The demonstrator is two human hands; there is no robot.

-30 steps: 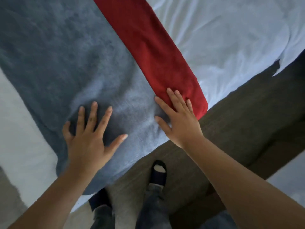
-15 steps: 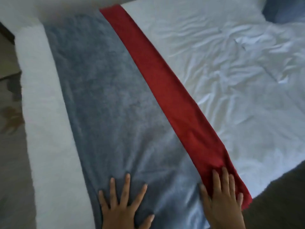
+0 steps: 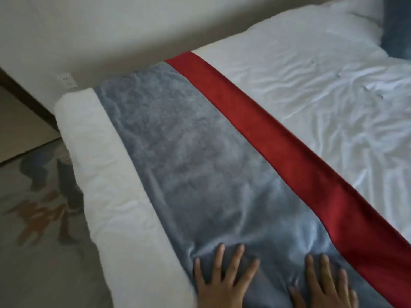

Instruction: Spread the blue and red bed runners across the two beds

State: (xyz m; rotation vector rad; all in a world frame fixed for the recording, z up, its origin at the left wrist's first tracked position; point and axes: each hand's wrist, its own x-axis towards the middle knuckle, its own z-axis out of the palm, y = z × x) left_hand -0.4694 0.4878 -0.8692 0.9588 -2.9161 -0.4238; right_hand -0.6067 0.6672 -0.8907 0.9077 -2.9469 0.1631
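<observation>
Blue-grey plush bed runner [image 3: 189, 156] lies flat across the foot of the white-duvet bed [image 3: 322, 85], running from the near edge to the far, wall-side edge. The narrow red fabric bed runner [image 3: 278, 138] lies alongside, its long edge touching the blue one on the pillow side.

Change: half a second ago the right hand [image 3: 322, 287] pressed the near end of the red runner; now it sits on the blue runner, just beside the left hand [image 3: 222, 283]. The left hand stays on the blue cloth. Both hands are flat, fingers straight and spread, pressing down and gripping nothing. The view has also tipped up, so the full length of both strips shows.

Judgement: the red end looks settled and this is a last smoothing of the blue runner's near end. This bed looks about done. The second bed is not in view, so its state cannot be told.

Containers: none in view; the bed is the only thing carrying anything, namely both runners and a white pillow [image 3: 347, 21] at its head. Patterned carpet [image 3: 33, 218] lies to the left.
</observation>
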